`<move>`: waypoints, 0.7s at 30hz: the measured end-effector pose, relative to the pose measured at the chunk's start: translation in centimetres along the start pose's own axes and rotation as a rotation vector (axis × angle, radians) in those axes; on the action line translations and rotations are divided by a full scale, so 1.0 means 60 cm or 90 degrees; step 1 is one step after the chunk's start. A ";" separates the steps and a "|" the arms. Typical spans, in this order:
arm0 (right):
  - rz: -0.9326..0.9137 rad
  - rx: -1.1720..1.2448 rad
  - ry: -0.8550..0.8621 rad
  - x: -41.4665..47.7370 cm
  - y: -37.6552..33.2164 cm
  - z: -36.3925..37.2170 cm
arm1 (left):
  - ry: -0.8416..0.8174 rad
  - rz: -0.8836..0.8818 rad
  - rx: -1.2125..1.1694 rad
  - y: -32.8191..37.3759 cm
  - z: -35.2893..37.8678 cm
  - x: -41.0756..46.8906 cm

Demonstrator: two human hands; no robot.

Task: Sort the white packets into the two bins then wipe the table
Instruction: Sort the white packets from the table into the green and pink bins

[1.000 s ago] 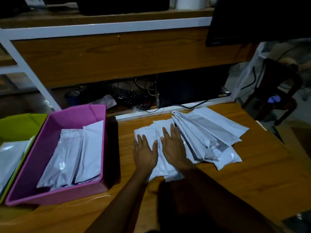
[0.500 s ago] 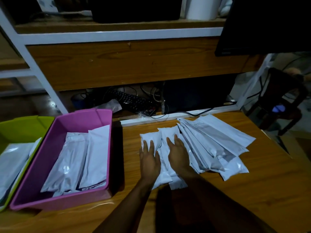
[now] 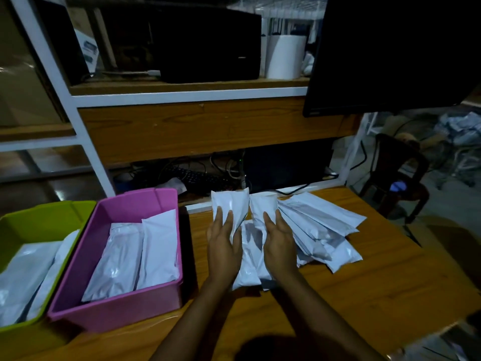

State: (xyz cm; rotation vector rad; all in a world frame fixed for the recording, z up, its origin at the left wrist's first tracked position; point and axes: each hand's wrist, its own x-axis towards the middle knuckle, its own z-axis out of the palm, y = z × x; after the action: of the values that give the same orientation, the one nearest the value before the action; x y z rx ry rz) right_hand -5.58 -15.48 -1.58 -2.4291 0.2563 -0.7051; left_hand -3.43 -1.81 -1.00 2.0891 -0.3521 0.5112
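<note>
A fanned pile of white packets (image 3: 322, 227) lies on the wooden table (image 3: 377, 295). My left hand (image 3: 223, 248) grips one white packet (image 3: 230, 203) and holds its far end tilted up off the table. Beside it my right hand (image 3: 279, 242) grips a second white packet (image 3: 263, 205) at the pile's left edge. More packets lie flat between and under my hands. To the left, the pink bin (image 3: 117, 313) holds a few packets. Further left, the green bin (image 3: 41, 214) also holds some.
A dark monitor (image 3: 390, 56) hangs over the table's back right. Behind the table, a keyboard (image 3: 200, 178) and tangled cables sit under a wooden shelf. A black box (image 3: 205, 43) and a white roll (image 3: 285, 57) stand above. A dark chair (image 3: 398, 178) stands to the right.
Both hands lay flat on the packets before. Now each has closed on a packet and lifted its far end. The camera has tilted up, showing more of the shelf.
</note>
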 end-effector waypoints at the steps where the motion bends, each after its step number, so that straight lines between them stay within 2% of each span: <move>1: -0.009 0.018 0.030 -0.015 -0.011 -0.010 | 0.005 0.020 -0.003 0.010 -0.017 -0.009; 4: -0.035 0.057 0.113 -0.075 -0.053 -0.039 | 0.014 0.059 -0.008 0.035 -0.074 -0.046; 9: -0.067 0.076 0.169 -0.196 -0.145 -0.071 | 0.039 0.068 -0.024 0.056 -0.185 -0.133; 15: -0.072 0.130 0.150 -0.320 -0.257 -0.086 | 0.051 0.059 0.015 0.053 -0.335 -0.230; 21: -0.082 0.167 0.119 -0.385 -0.372 -0.057 | 0.095 0.041 0.089 -0.013 -0.483 -0.268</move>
State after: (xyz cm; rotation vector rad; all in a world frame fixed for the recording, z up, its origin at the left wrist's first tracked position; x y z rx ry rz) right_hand -26.45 8.56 4.09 -2.1471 0.0738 -0.9622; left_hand -23.49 23.93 4.66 2.1636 -0.3040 0.7447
